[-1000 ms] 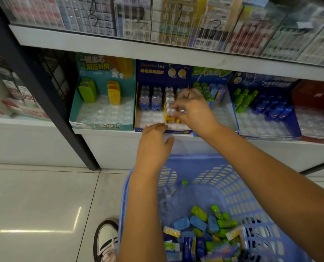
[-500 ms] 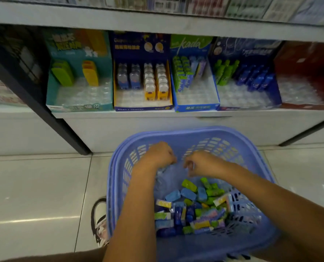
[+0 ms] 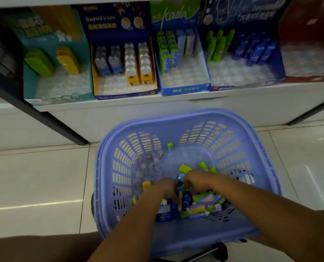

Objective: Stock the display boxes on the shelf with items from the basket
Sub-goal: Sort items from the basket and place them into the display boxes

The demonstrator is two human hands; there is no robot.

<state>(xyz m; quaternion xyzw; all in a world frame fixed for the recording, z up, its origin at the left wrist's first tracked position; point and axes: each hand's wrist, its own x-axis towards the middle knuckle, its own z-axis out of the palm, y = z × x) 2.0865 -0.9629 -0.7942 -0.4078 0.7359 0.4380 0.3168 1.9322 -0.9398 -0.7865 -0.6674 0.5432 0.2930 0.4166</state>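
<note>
Both hands down in the basket, digging through the stock.

The left hand (image 3: 164, 188) and right hand (image 3: 197, 179) are buried side by side in the heap of small packaged items (image 3: 201, 204) at the bottom of the lilac basket (image 3: 176, 241) on the floor; motion blur hides the fingers, so I cannot tell whether either grips anything. Beyond, on the white shelf (image 3: 223, 104), stand the part-filled display boxes: teal (image 3: 62, 97), navy-and-yellow (image 3: 126, 94), blue "kada" (image 3: 184, 89), dark blue (image 3: 246, 86).

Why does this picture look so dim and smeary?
Head view: the light is low, so the display boxes sit in shade and their print is soft; both hands, left hand and right hand, blur over the items in the basket; glare streaks the floor tiles; straight shelf edges bow.
</note>
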